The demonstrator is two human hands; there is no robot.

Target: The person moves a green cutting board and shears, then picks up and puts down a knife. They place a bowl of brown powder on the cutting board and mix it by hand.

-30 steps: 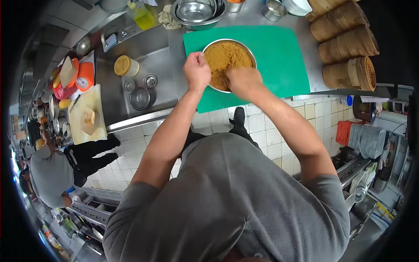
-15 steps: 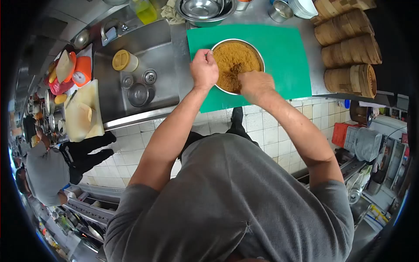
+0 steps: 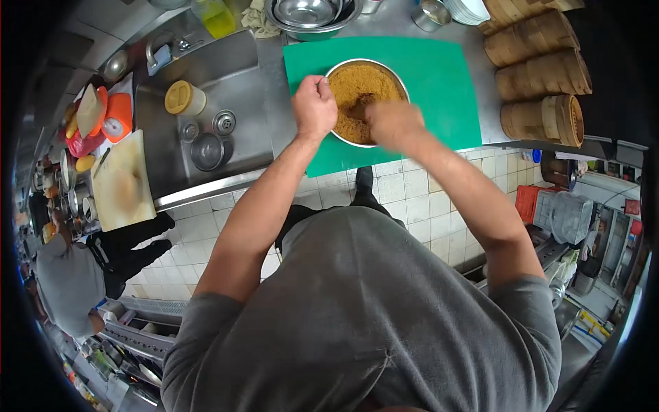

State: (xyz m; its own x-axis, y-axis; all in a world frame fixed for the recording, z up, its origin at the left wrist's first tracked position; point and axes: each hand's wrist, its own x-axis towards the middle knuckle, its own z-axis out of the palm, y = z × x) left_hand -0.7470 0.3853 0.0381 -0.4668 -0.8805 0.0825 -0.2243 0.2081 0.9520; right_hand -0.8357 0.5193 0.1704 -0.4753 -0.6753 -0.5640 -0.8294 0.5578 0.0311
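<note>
A round metal bowl stands on a green mat, filled with a crumbly golden-brown mixture. At the bowl's left side, my left hand is closed on the rim, thumb uppermost. My right hand is over the right part of the bowl, closed and smeared by motion. Its fingertips reach toward a darker hollow in the mixture. Whatever the right hand grips, if anything, is hidden by the fingers and blur.
Left of the mat is a steel sink holding a yellow-lidded container and a small round strainer. Bamboo steamers line the right side. Nested metal bowls sit behind the mat. Another person stands at far left.
My right hand has shifted slightly left and up over the bowl and is more blurred. The dark hollow in the mixture looks larger. My left hand keeps its hold on the rim.
</note>
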